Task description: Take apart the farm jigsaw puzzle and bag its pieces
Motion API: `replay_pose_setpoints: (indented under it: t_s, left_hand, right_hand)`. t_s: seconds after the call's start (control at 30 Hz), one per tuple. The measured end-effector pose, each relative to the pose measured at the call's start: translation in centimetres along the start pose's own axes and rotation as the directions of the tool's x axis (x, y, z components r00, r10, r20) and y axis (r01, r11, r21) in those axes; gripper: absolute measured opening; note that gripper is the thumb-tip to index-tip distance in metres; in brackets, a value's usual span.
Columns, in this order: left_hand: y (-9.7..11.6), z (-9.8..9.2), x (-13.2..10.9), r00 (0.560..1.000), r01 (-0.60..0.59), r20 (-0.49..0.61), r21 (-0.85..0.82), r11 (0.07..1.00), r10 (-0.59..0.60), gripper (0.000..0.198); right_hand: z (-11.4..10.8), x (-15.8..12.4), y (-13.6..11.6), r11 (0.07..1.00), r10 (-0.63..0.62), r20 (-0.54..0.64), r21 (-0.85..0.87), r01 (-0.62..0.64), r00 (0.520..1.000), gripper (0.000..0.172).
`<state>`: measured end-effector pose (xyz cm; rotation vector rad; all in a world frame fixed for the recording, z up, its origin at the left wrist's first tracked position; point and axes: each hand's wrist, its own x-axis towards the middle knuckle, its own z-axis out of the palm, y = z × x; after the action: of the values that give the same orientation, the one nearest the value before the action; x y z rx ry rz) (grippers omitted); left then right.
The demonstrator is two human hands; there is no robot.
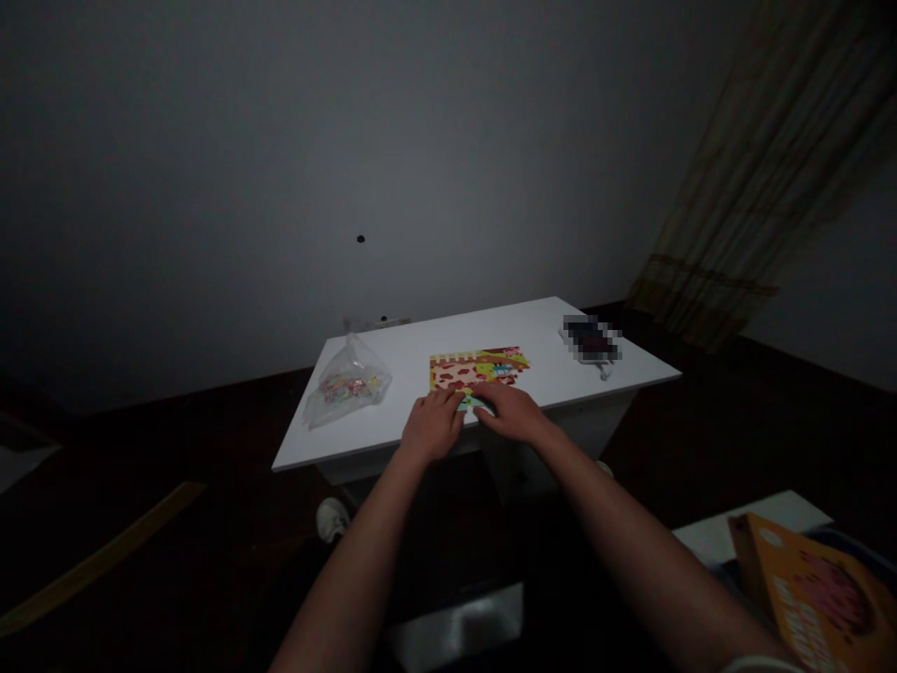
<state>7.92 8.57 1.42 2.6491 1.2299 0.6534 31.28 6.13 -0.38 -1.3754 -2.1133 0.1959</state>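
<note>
A partly joined jigsaw puzzle (455, 372), brightly coloured with a brown-spotted pink area and a yellow part, lies near the front edge of the white table (483, 327). Its right side is ragged. My left hand (433, 425) rests on its near edge, fingers stretched forward and lying flat. From the right, my right hand (515, 413) has thumb and fingers about a pale green puzzle piece (468, 403) at the same edge. Both hands' fingertips come close together there and partly cover the piece, so its full outline is hidden.
To the left on the table stands a clear plastic bag (350, 383) with many small coloured pieces. A dark, pixelated object (592, 338) lies at the right. An orange box (819, 589) is at lower right, beside my right forearm. A curtain (735, 187) hangs behind.
</note>
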Motion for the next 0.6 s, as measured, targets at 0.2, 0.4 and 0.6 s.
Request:
replay_pose_setpoints:
  t_s: [0.2, 0.4, 0.6]
  left_hand:
    - [0.6, 0.1, -2.3, 0.992, -0.11, 0.088, 0.305, 0.946, 0.087, 0.061]
    - [0.6, -1.2, -1.4, 0.987, -0.094, 0.151, 0.285, 0.954, 0.052, 0.047]
    - [1.4, -2.5, -0.4, 0.969, 0.225, 0.09, 0.05, 0.973, -0.229, 0.044]
  right_hand:
    - [0.3, -2.2, 0.2, 0.983, -0.173, -0.015, -0.072, 0.171, 0.985, 0.053]
    - [0.9, -2.2, 0.3, 0.972, -0.209, -0.025, -0.115, 0.205, 0.978, 0.049]
    - [1.3, -2.1, 1.2, 0.984, -0.17, -0.04, -0.052, 0.168, 0.985, 0.044]
